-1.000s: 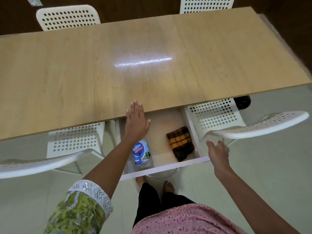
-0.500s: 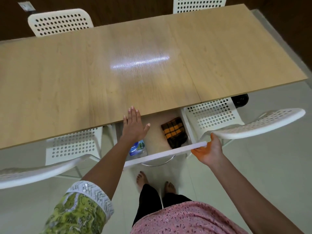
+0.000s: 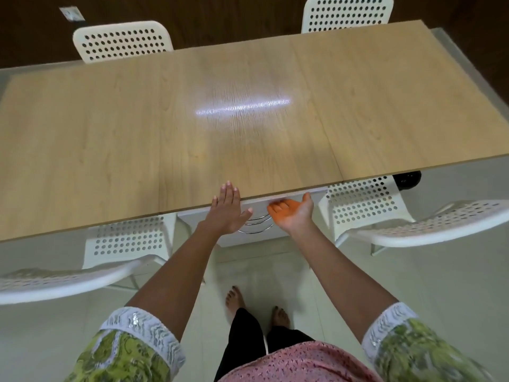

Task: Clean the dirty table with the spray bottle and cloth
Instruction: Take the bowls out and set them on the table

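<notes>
A white perforated chair [image 3: 129, 241] is tucked under the near left edge of the wooden table [image 3: 137, 128], and another chair back [image 3: 122, 41] stands at the far left. The table's long axis runs left to right across the view, with a streak of light reflected near its middle. The left hand [image 3: 227, 209] lies palm down with its fingers spread flat and released, their tips over the near table edge, grasping nothing. Just right of it, below the edge, sits the white drawer front [image 3: 256, 213] with a curved metal handle [image 3: 254, 224]. The right hand [image 3: 292, 213] is palm up against that front, fingers loosely extended, its palm tinted orange, holding nothing. Further right are two more white chairs [image 3: 363, 205], one at the far side [image 3: 347, 12]. The spray bottle and cloth are out of sight.
</notes>
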